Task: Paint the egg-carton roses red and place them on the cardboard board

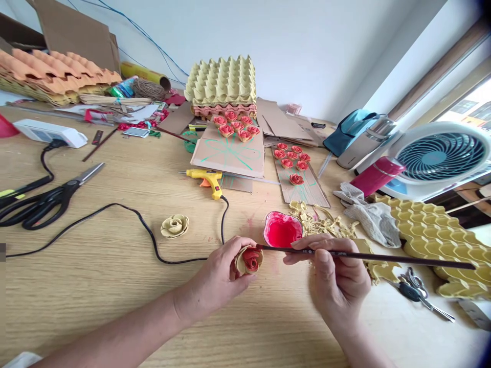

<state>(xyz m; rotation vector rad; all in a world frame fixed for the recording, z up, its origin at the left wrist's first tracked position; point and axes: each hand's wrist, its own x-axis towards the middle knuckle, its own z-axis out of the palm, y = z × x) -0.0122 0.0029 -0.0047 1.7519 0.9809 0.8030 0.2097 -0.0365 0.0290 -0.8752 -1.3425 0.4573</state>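
Observation:
Pinched between the fingers of my left hand (220, 276) is an egg-carton rose (251, 259), its centre red and its outer petals still pale yellow. My right hand (337, 276) grips a long dark paintbrush (356, 254) with its tip at the upper edge of the rose. Just beyond the hands stands a small scalloped dish of red paint (284, 230). An unpainted pale rose (174, 225) lies to the left on the table. Red roses (294, 157) rest on a cardboard strip, and several more (236, 125) sit on a cardboard piece at the back.
A yellow glue gun (209, 180) trails its black cord across the table. Black scissors (53, 197) and a white power strip (49, 133) lie left. Carton scraps (326, 223), a grey cloth (374, 217), keys (416, 291) and egg trays (441, 235) occupy the right, near a fan (437, 158).

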